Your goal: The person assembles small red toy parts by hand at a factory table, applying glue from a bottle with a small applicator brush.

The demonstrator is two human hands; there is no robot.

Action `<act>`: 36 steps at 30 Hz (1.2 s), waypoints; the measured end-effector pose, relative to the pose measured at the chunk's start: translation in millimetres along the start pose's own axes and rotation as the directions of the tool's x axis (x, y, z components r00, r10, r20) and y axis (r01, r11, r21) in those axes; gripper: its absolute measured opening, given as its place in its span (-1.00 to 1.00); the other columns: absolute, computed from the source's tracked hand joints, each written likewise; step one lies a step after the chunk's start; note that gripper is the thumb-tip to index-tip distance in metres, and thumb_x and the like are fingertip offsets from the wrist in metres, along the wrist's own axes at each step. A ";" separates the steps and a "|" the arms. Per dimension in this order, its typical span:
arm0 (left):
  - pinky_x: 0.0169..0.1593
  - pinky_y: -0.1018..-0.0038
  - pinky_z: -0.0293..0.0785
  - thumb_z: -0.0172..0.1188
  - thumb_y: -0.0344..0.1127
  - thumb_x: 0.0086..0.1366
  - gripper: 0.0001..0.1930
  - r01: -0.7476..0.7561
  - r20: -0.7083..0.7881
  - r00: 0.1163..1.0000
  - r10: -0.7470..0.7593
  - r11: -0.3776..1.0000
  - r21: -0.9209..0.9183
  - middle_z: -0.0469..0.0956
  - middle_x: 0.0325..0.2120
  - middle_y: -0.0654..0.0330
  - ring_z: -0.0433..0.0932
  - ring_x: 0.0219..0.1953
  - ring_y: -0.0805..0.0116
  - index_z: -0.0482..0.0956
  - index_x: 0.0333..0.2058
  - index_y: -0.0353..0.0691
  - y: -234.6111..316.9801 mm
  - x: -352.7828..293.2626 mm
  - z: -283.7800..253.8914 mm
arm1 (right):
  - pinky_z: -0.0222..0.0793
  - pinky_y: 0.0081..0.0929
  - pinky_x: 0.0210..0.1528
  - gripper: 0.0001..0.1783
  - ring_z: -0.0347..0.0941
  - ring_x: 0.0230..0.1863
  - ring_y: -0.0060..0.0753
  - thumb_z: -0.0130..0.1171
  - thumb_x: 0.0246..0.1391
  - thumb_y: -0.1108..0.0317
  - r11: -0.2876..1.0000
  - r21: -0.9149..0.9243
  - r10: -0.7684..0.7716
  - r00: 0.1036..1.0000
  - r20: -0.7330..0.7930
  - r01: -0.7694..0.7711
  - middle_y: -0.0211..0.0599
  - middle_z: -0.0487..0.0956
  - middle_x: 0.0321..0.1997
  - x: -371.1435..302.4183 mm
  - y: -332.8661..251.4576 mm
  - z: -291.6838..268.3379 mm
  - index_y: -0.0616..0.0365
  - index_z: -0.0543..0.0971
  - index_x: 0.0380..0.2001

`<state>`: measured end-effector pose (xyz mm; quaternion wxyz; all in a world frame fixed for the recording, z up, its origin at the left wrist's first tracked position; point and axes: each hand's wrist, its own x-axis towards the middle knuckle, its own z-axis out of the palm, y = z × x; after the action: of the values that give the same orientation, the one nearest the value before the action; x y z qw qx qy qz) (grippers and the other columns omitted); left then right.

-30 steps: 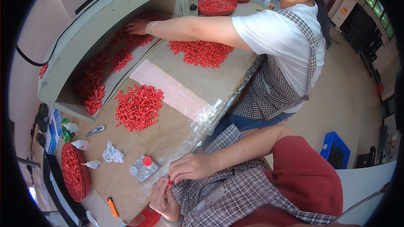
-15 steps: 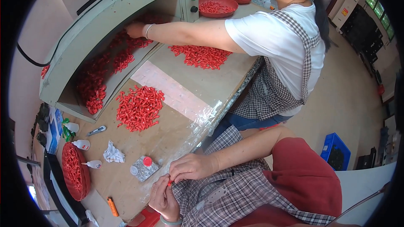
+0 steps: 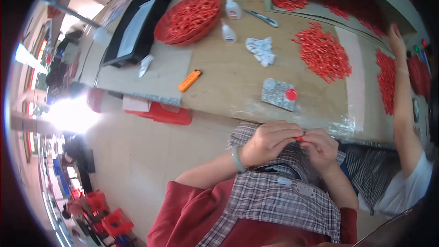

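My left hand [image 3: 270, 142], a pale bangle on its wrist, and my right hand [image 3: 321, 150] meet above my checked apron, just off the table's near edge. Both are closed, their fingertips pinching one small red piece [image 3: 299, 139] between them. Most of that piece is hidden by the fingers. On the table beyond lies a heap of similar small red pieces [image 3: 323, 54]. Nearest to my hands on the tabletop is a small speckled block [image 3: 277, 99] bearing a red cap and a whitish round lid.
A red basket [image 3: 160, 36] of red pieces, a black tray [image 3: 120, 48], an orange lighter or cutter [image 3: 189, 80], white squeeze bottles [image 3: 232, 9], a utility knife [image 3: 261, 18] and a crumpled cloth [image 3: 260, 51] lie about. At right, a co-worker's arm [image 3: 402, 96] reaches toward the metal oven-like cabinet.
My view has swung to the left, so the table and hands now appear turned, with more floor at left. Both hands still pinch the small red piece. The co-worker's hand remains at the cabinet.
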<state>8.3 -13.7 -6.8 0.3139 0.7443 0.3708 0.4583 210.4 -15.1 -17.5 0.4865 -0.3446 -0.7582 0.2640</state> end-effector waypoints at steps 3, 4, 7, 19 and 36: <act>-0.14 0.30 0.54 0.22 -0.56 0.13 -0.79 -0.062 0.006 0.998 0.063 0.992 -0.114 0.59 -0.25 0.01 0.60 -0.23 0.06 0.56 -0.22 -0.37 -1.6 1.1 2.1 | 0.46 -0.53 -0.41 -0.79 0.56 -0.43 -0.26 0.35 -0.16 0.61 0.997 0.015 0.074 0.997 0.026 -0.075 -0.12 0.59 -0.42 -2.6 -0.8 -1.0 0.27 0.58 -0.38; -0.13 0.34 0.55 0.25 -0.57 0.11 -0.77 -0.059 -0.005 0.998 0.059 0.993 -0.099 0.60 -0.23 0.02 0.61 -0.22 0.10 0.58 -0.20 -0.36 -1.2 1.1 2.4 | 0.45 -0.55 -0.42 -0.79 0.55 -0.43 -0.30 0.35 -0.14 0.61 0.999 0.005 0.040 0.999 0.032 -0.040 -0.12 0.59 -0.40 -0.7 0.2 -1.4 0.28 0.57 -0.37; -0.13 0.38 0.57 0.27 -0.57 0.10 -0.75 -0.039 -0.023 0.999 0.037 0.994 -0.098 0.61 -0.22 0.03 0.63 -0.21 0.13 0.60 -0.18 -0.35 -1.3 2.0 -1.1 | 0.43 -0.56 -0.42 -0.80 0.54 -0.42 -0.31 0.34 -0.13 0.62 0.991 0.075 0.105 0.994 0.025 -0.107 -0.11 0.58 -0.40 4.7 0.9 2.2 0.29 0.56 -0.37; -0.20 0.49 0.54 0.27 -0.53 0.15 -0.69 0.245 0.074 0.969 -0.234 0.912 -0.328 0.58 -0.21 0.05 0.61 -0.29 0.29 0.57 -0.09 -0.33 -4.4 3.4 -13.9 | 0.32 -0.73 -0.49 -0.86 0.41 -0.48 -0.65 0.21 0.03 0.66 0.831 0.409 0.376 0.923 0.084 -0.376 -0.27 0.54 -0.33 16.3 2.1 13.9 0.30 0.54 -0.30; 0.34 0.08 0.04 0.03 -0.23 0.35 -0.44 0.254 -0.252 0.967 -0.034 0.132 0.958 0.22 0.27 0.05 0.07 0.37 0.07 0.16 0.27 -0.27 -145.3 64.7 -224.4 | 0.36 -0.72 -0.47 -0.90 0.42 -0.49 -0.65 0.19 0.08 0.63 0.729 0.514 0.443 0.884 0.152 -0.453 -0.26 0.52 -0.34 17.1 3.1 13.4 0.33 0.52 -0.30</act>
<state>-215.7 145.9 -9.1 -0.2374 0.6865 0.6742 0.1335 194.0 -0.7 -15.4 0.4776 -0.3650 -0.5528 0.5772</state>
